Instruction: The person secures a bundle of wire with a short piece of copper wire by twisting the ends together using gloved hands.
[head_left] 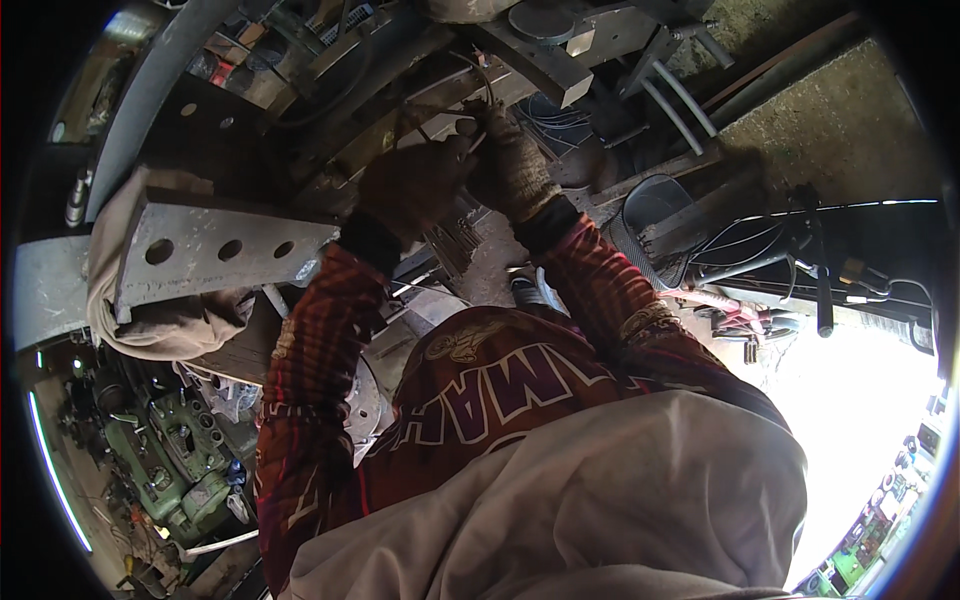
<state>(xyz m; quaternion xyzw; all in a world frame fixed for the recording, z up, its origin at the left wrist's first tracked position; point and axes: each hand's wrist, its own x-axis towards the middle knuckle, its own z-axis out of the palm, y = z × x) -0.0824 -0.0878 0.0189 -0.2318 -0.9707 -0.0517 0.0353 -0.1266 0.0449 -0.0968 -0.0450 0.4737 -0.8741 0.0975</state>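
In the upper middle, my two gloved hands meet over a metal frame. My left hand [412, 185], in a dark shadowed glove, is closed with its fingertips beside the right ones. My right hand [515, 170], in a pale knitted glove, is closed too. A thin dark wire or cord [484, 75] curves up from between the fingers. What each hand grips is too dark and small to tell. Behind the hands runs a metal beam [375, 140], and a square steel bar [540, 70] juts out above the right hand.
A steel plate with round holes [232, 250] lies at the left, with a beige cloth [165, 325] under it. A ribbed dark container [655, 205] and hanging cables [745, 240] are at the right. A green machine [165, 455] stands lower left.
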